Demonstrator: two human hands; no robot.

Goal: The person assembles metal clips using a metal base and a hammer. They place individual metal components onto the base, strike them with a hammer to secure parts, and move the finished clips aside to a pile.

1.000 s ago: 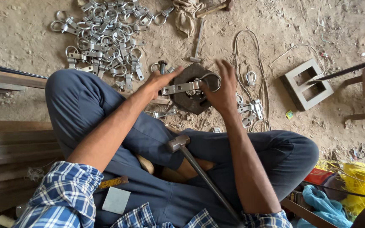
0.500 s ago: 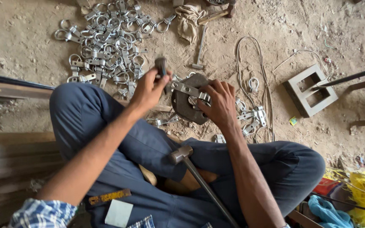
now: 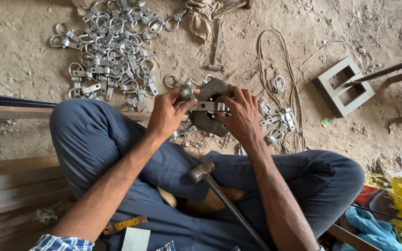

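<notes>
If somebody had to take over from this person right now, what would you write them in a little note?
Left hand: pinching a small metal piece above the dark round block, fingers closed on it.
Right hand: pressing a flat metal strap down on the block.
Hammer: lying across the lap, not held.
Done so far: a big pile of clamps lies on the sandy ground beyond the left knee.
Left: a few loose clamps wait right of the block; the strap on the block is unfinished as far as can be seen.
</notes>
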